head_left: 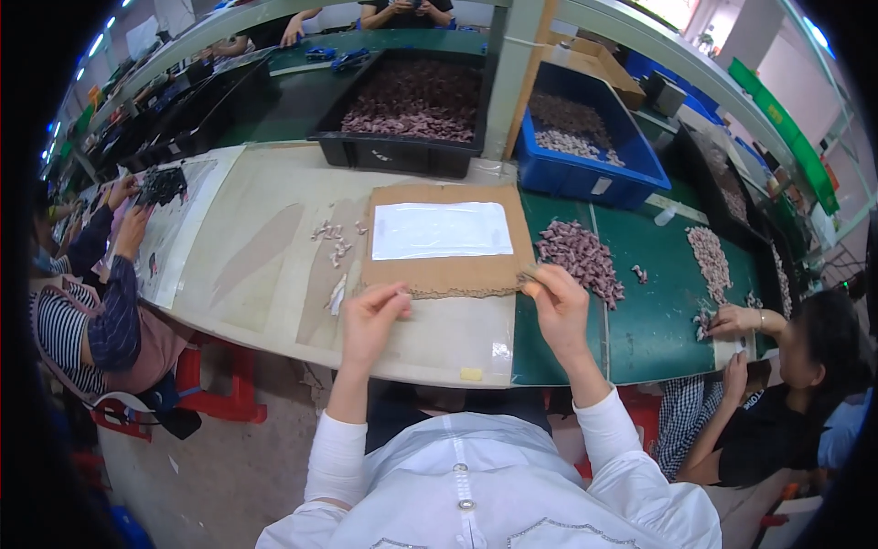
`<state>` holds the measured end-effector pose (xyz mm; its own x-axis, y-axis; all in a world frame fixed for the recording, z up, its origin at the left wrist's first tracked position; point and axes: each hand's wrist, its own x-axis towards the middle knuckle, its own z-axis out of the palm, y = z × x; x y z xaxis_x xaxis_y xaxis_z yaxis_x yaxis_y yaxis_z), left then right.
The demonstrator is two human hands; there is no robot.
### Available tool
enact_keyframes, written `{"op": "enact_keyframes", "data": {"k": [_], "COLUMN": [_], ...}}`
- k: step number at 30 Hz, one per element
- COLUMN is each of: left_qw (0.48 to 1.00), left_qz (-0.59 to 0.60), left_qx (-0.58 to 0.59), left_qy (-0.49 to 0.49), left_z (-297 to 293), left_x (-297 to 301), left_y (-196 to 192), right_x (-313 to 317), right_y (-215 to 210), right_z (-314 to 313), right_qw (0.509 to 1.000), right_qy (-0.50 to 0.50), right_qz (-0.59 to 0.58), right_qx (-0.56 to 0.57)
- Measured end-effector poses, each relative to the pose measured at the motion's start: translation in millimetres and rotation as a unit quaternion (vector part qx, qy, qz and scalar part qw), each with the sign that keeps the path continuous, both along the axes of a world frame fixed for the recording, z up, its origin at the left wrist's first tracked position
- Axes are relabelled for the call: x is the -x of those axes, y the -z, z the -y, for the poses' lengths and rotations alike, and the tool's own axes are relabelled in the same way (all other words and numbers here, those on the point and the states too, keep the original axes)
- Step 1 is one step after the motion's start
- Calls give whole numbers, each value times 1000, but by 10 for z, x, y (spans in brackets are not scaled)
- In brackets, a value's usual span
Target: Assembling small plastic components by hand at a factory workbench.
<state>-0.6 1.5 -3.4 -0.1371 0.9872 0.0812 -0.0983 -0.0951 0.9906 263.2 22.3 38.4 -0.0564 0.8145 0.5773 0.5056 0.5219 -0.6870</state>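
Observation:
A brown cardboard sheet (448,273) with a torn near edge lies in front of me, a white paper label (442,231) on its upper part. My left hand (373,320) is closed in a pinch by the sheet's near left corner; whatever its fingers hold is hidden. At the near right corner, my right hand (558,302) pinches something small that I cannot make out. Just right of the sheet lies a pile of small purplish parts (578,259). Several paler small parts (337,240) are scattered left of the sheet.
Beyond the sheet stand a black bin (398,157) and a blue bin (585,174), both holding small parts, with a post (519,82) between them. Co-workers' hands are busy at the left (133,220) and right (736,320). Another pale pile (709,261) lies farther right.

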Motion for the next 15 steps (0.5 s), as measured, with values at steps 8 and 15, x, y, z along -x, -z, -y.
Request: {"op": "enact_keyframes", "data": {"k": [8,15], "left_qw": [999,999], "left_qz": [-15,-20], "left_qx": [-35,-29], "left_qy": [14,26], "left_z": [-4,23], "left_x": [26,24], "left_y": [39,-25], "right_x": [766,948], "right_y": [-19,200], "right_z": [-770,-979], "right_qw": [986,965], "right_qy": [-55,-51], "right_qz": [140,237], "right_qx": [-77,-99]}}
